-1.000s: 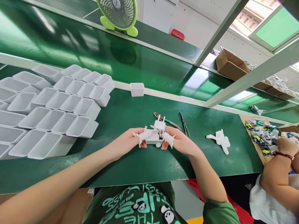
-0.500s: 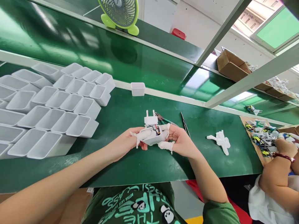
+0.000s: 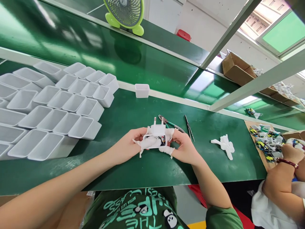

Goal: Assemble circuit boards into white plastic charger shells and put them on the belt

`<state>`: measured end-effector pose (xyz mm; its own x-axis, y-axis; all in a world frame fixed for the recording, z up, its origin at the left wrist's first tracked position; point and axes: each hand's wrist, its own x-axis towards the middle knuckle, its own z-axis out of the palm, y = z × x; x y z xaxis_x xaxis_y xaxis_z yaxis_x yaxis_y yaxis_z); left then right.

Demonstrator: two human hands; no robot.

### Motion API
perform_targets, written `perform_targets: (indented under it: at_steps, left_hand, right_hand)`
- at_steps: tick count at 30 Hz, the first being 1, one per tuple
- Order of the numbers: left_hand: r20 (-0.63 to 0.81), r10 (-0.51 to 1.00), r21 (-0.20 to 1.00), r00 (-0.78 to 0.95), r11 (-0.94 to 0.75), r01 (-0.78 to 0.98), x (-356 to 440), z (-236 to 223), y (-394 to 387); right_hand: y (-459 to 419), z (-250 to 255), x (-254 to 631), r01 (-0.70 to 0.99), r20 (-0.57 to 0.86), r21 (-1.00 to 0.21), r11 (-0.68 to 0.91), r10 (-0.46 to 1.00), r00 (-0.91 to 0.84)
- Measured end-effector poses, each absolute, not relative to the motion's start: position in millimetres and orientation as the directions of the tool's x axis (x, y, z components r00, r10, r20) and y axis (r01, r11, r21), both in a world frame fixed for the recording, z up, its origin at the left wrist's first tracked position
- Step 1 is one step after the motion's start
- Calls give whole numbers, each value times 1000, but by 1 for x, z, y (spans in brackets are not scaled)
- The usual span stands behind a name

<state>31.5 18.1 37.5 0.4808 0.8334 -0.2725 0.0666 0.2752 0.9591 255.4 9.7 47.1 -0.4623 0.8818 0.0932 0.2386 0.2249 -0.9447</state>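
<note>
My left hand (image 3: pixel 130 145) and my right hand (image 3: pixel 183 147) together grip a small white charger housing (image 3: pixel 152 141) just above the green table (image 3: pixel 133 171). White finger cots cover several fingertips. A white plug cap (image 3: pixel 158 128) with two prongs sits on top of the housing, and red and black wires show inside on the right. Both hands have their fingers pinched on the housing's ends.
Rows of empty white plastic shells (image 3: pixel 54 108) fill the left. A single shell (image 3: pixel 142 90) stands at the back edge. Cutters (image 3: pixel 170 123) and tweezers (image 3: pixel 188 127) lie behind my hands, a crumpled white glove (image 3: pixel 224 144) to the right. A co-worker's hand (image 3: pixel 289 152) works over a tray of circuit boards (image 3: pixel 264 140).
The plug cap, raised above the housing half a second ago, has come down onto it. Both hands closed in around the housing and turned it slightly.
</note>
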Motion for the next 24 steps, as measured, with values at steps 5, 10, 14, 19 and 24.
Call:
perform_targets:
  at_steps: [5, 10, 14, 19, 24]
  left_hand:
    - [-229, 845, 956, 484, 288, -50, 36, 38, 17]
    - [-129, 844, 940, 521, 272, -207, 36, 32, 18]
    - [-160, 847, 947, 508, 276, -163, 32, 30, 18]
    - [-140, 851, 935, 506, 281, -214, 32, 32, 17]
    - [-57, 902, 952, 428, 178, -249, 35, 34, 15]
  right_hand:
    - [9, 50, 257, 266, 92, -933, 241, 877, -472]
    - [9, 54, 256, 267, 100, -933, 240, 888, -449]
    - [10, 53, 256, 290, 80, -932, 216, 905, -418]
    - [9, 51, 257, 318, 130, -903, 289, 889, -438]
    - [8, 49, 257, 419, 205, -810, 411, 867, -455]
